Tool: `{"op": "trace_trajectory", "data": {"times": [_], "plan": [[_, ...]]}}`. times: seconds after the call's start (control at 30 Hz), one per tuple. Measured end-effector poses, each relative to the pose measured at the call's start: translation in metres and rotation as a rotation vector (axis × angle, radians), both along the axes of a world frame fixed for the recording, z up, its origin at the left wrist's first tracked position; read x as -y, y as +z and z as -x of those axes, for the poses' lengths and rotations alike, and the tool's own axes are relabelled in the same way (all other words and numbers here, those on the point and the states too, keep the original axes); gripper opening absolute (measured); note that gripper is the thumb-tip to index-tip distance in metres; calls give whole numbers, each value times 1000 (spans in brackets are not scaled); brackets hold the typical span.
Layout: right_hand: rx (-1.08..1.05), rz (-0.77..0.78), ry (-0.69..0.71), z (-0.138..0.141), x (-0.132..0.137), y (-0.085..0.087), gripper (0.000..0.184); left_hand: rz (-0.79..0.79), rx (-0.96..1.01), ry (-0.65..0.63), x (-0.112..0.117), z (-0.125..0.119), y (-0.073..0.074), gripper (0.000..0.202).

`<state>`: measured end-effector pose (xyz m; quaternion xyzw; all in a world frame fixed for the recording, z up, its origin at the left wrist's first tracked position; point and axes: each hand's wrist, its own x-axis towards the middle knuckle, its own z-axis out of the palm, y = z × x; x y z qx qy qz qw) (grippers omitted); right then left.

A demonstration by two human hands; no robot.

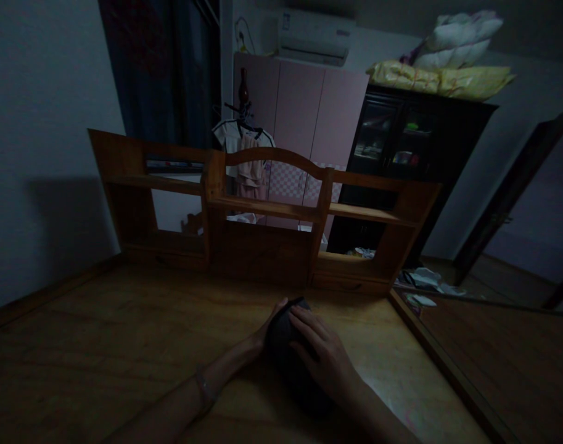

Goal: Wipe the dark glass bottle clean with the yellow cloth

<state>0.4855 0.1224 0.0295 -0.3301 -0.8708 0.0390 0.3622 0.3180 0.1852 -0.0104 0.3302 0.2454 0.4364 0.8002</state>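
Note:
The room is dim. A dark rounded object (285, 330), which I cannot identify, lies on the wooden desk top (124, 333) near its back middle. My left hand (267, 330) reaches in from the lower left and cups the object's left side, thumb up along it. My right hand (325, 354) lies over the object's right top, its fingers spread and curved on it. Both hands hold the object between them. A thin band circles my left wrist.
A wooden hutch (263, 209) with open shelves stands along the desk's back edge. The desk's right edge (443, 364) drops to the floor. Beyond are a pink wardrobe (318, 117), a dark cabinet (401, 148) with bedding on top, hanging clothes and an air conditioner.

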Motion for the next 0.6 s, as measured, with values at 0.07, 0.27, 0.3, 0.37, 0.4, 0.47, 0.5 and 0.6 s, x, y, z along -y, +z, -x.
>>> {"op": "trace_trajectory", "data": {"times": [0.07, 0.27, 0.3, 0.37, 0.4, 0.47, 0.5, 0.6], "plan": [[-15, -21, 22, 0, -1, -1, 45, 20, -11, -23, -3, 0, -4, 49], [-81, -43, -1, 0, 0, 0, 22, 19, -17, -15, 1, 3, -7, 50], [-90, -45, -13, 0, 0, 0, 22, 10, -18, -12, 1, 3, -7, 50], [-100, -54, -38, -1, 0, 0, 24, -9, -21, -4, 1, 3, -6, 51], [-98, -58, -53, -1, 0, 1, 26, -17, -22, 0, 0, 3, -6, 51], [-85, -58, -87, 0, 1, 1, 27, -33, -24, 10, 0, 3, -5, 49], [-79, -52, -105, 0, 1, 1, 27, -40, -23, 14, 0, 3, -4, 48], [-83, -28, -164, 2, 3, 0, 28, -52, -22, 18, 3, 4, -1, 48]]}}
